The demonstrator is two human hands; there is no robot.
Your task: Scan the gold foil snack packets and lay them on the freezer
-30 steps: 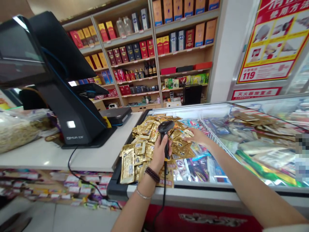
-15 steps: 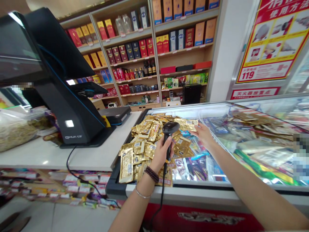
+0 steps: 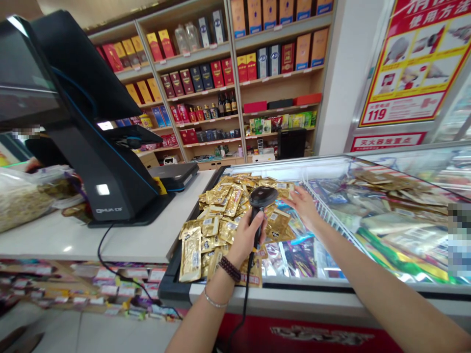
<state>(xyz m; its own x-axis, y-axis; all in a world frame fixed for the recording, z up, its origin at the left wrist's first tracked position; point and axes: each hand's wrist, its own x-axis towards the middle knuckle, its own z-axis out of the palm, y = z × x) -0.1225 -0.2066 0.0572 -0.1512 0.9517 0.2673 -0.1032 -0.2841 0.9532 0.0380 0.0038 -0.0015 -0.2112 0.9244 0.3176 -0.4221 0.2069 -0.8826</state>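
My left hand [image 3: 249,232] is wrapped round the handle of a black barcode scanner [image 3: 263,196], whose head points up and away from me. A cord [image 3: 246,289] runs down from the handle past my wrist. Beneath and beside the scanner lies a heap of gold foil packets [image 3: 217,220] on the glass top of a chest freezer. My right hand [image 3: 304,205] is at the heap's right edge, fingers apart. By its fingertips lies a gold foil packet [image 3: 284,188], partly covered by the scanner head; whether they touch it is unclear.
To the left, a black checkout terminal [image 3: 121,171] stands on a white counter [image 3: 121,247], beside a clear bag [image 3: 22,196]. The freezer [image 3: 305,294] holds colourful packs and a white wire divider [image 3: 334,220]. Shelves of boxes [image 3: 206,76] line the back; a person's arm shows far left.
My right hand has loosened from the gold packet, and its fingers have spread. The packet now sits further left, more behind the scanner. My left hand keeps the scanner almost in place.
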